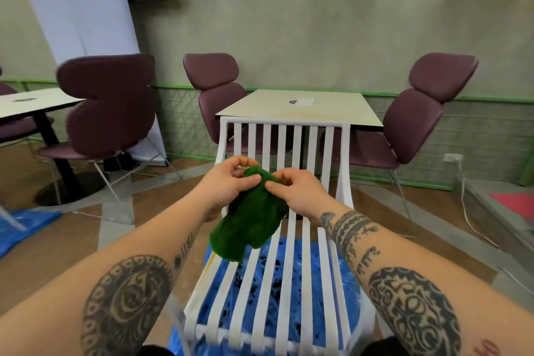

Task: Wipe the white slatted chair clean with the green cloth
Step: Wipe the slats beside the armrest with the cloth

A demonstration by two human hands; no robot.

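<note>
Both hands hold the cloth up above the chair seat: the left hand and the right hand each pinch its top edge, and the rest hangs down, bunched, over the slats. A blue sheet shows beneath the slats.

The one head-worn wide-angle view sits close above the front edge of the white slatted chair, looking forward and down along its seat toward the wall behind it.
</note>
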